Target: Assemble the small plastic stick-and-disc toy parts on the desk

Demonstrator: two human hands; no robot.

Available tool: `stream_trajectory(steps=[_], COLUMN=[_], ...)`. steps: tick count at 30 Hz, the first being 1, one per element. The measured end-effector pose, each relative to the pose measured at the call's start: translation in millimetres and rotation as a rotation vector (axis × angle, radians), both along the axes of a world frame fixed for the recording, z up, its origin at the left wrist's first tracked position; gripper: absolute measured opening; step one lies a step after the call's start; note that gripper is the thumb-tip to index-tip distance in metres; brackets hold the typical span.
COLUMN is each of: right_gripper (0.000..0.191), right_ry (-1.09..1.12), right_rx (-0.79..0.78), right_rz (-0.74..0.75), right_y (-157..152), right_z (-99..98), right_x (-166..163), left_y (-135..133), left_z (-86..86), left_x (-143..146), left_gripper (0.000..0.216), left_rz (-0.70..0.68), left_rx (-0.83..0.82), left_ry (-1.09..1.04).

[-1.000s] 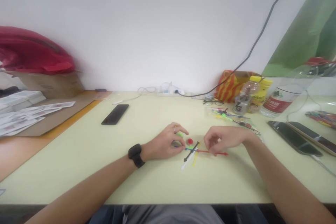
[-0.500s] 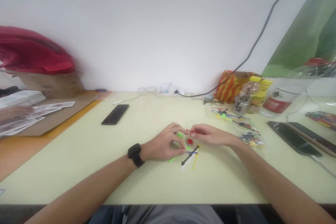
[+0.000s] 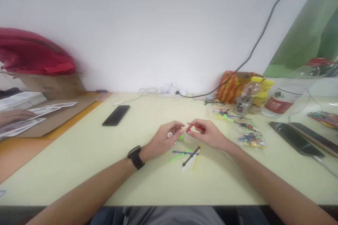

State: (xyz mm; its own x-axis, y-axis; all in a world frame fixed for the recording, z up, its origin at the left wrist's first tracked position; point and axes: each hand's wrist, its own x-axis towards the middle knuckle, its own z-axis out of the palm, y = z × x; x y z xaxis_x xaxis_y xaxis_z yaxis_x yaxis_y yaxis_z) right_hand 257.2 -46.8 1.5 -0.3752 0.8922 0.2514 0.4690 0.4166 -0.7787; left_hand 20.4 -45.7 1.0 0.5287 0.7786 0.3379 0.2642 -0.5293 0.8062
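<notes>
My right hand (image 3: 206, 132) pinches a thin red plastic arrow (image 3: 194, 125), and a small round red piece (image 3: 188, 130) sits at its fingertips. Just left of it, my left hand (image 3: 169, 134) is curved with thumb and forefinger apart, gripping nothing that I can see. A small green round piece (image 3: 181, 137) lies by the left fingertips, and a white round piece (image 3: 170, 135) shows between the fingers. Below the hands, a blue arrow (image 3: 182, 152), a green arrow (image 3: 175, 157), a black arrow (image 3: 190, 157), a white one and a yellow stick (image 3: 195, 162) lie crossed on the table.
Clear bags of coloured parts (image 3: 250, 140) lie right of my right hand. Beyond stand bottles (image 3: 248, 95), glasses (image 3: 215, 103) and phones (image 3: 297, 139). A black phone (image 3: 116, 115) rests to the left. Another person's hand (image 3: 16, 116) holds printed sheets at far left.
My right hand has turned and drawn the small round red piece up off the table area to its fingertips. My left hand has moved slightly up and left, uncovering the blue arrow.
</notes>
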Motion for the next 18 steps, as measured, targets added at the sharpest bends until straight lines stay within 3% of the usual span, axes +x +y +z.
stream_trajectory(steps=[6, 10, 12, 18], right_gripper=[0.015, 0.013, 0.006, 0.018], right_ry=[0.016, 0.131, 0.17, 0.225], right_rx=[0.145, 0.12, 0.111, 0.181], right_rz=[0.03, 0.051, 0.03, 0.034], right_y=[-16, -21, -20, -17], right_z=[-2.7, -2.0, -1.2, 0.7], right_x=[-13, -12, -12, -17], left_y=[-4, 3, 7, 8], left_z=[-5.3, -9.0, -10.2, -9.5], left_x=[10, 7, 5, 2], left_gripper=[0.035, 0.04, 0.039, 0.04], left_rz=[-0.163, -0.12, -0.088, -0.07], left_rx=[-0.185, -0.344, -0.36, -0.366], left_ry=[-0.183, -0.307, -0.331, -0.33])
